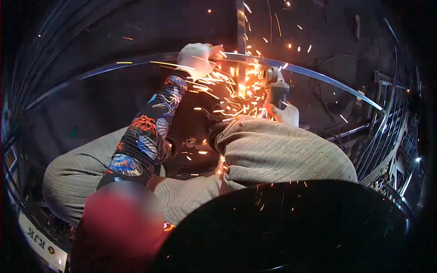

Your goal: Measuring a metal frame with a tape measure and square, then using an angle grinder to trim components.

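Note:
My left hand [196, 60], at the end of a patterned sleeve, is closed over a long, thin metal bar [314, 75] that runs from left to right. My right hand [287, 114], partly hidden behind my knee, is wrapped round the body of an angle grinder [277, 91]. The grinder's head is close to the spot where a second, upright metal bar [241, 27] meets the long one. Bright orange sparks [248, 86] spray from there toward my left arm and legs. Glare hides the disc and the exact contact point.
My bent knees [287, 150] frame the work from below. Several metal rods and a frame [387, 123] lie at the right. A dark rounded shape [282, 227] covers the lower right. A cable [321, 98] trails over the dark floor, and a white panel [43, 241] shows lower left.

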`<state>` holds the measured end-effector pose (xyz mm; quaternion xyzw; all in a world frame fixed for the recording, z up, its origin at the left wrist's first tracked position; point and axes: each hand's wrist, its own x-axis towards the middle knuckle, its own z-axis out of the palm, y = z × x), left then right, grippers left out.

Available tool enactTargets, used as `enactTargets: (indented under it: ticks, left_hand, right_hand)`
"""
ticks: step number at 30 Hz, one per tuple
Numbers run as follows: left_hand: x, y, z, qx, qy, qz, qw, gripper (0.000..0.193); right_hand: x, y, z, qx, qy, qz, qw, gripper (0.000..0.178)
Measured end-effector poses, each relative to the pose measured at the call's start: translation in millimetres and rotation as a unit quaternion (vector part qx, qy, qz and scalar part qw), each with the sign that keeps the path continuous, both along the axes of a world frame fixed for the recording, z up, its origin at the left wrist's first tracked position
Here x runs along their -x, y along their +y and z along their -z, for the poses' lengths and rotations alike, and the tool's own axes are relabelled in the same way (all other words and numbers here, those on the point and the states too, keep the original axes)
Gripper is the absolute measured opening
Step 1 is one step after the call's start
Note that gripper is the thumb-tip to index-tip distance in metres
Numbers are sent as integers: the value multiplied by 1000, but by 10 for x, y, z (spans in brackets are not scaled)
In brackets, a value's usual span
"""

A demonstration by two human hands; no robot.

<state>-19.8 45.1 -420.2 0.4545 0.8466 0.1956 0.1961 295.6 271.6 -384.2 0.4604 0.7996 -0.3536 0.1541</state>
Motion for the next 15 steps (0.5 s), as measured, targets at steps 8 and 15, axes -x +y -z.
enactTargets:
  ticks: [8,15]
  left_hand:
    - [-48,-42,46,-32,39,-7,999,42]
    - [-70,-25,80,-55,65,-14,996,38]
  right_hand:
    - [156,-228,-340,81,-45,125,988,50]
    - [340,-203,-513,40,-44,80,995,51]
